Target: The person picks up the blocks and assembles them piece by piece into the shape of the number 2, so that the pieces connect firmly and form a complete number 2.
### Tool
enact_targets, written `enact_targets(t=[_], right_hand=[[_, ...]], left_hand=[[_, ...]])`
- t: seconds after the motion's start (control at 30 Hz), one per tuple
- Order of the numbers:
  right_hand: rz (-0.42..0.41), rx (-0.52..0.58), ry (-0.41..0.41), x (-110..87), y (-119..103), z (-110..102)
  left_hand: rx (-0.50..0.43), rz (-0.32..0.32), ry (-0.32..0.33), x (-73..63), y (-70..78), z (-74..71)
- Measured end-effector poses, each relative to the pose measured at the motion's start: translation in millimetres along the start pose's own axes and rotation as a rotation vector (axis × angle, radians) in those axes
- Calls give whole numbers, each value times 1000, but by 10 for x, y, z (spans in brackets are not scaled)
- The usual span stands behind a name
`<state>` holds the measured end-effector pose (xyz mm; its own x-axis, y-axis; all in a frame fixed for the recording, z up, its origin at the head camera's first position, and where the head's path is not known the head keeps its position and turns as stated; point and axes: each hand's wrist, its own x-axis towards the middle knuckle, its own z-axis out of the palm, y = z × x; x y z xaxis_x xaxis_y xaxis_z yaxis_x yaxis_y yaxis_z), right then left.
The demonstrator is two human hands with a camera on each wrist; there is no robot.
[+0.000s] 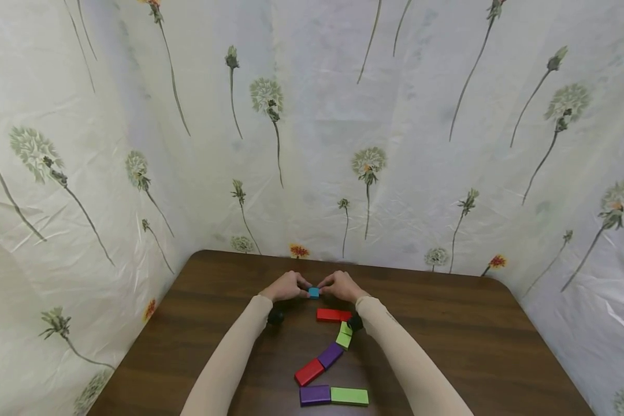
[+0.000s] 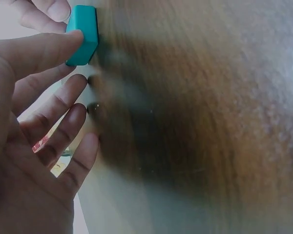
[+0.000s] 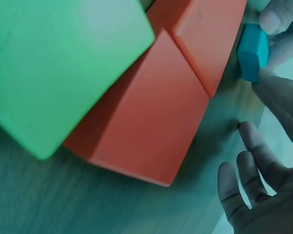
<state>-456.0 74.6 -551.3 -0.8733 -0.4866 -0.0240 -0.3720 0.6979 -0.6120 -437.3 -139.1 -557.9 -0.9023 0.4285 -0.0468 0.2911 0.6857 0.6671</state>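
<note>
A small blue block (image 1: pixel 314 293) is on the dark wooden table near its far edge, between my two hands. My left hand (image 1: pixel 287 287) pinches it from the left; in the left wrist view the thumb lies on the face of the block (image 2: pixel 83 36) and the other fingers spread toward the table. From the opposite side my right hand (image 1: pixel 341 285) grips the block's other end with its fingertips. Its remaining fingers hang loosely in the right wrist view, beside the block (image 3: pixel 253 51).
Nearer to me, two red blocks (image 1: pixel 328 315) lie end to end. Green blocks (image 1: pixel 344 340), a purple block (image 1: pixel 330 355) and a red block (image 1: pixel 309 372) curve below them. Another purple block (image 1: pixel 315 395) touches a green block (image 1: pixel 349 396). A flowered curtain (image 1: pixel 312 144) hangs behind the table.
</note>
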Motion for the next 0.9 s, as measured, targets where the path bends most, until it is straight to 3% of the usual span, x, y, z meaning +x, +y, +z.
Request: enact_targets(t=[0.5,0.9], right_hand=[[-34,-38,3,-37,-18,-42],[-65,-48,22,-60,-1,-2]], left_hand=[[13,45,18,-17,-30,-17],[0,70,-9,-40,16,-14]])
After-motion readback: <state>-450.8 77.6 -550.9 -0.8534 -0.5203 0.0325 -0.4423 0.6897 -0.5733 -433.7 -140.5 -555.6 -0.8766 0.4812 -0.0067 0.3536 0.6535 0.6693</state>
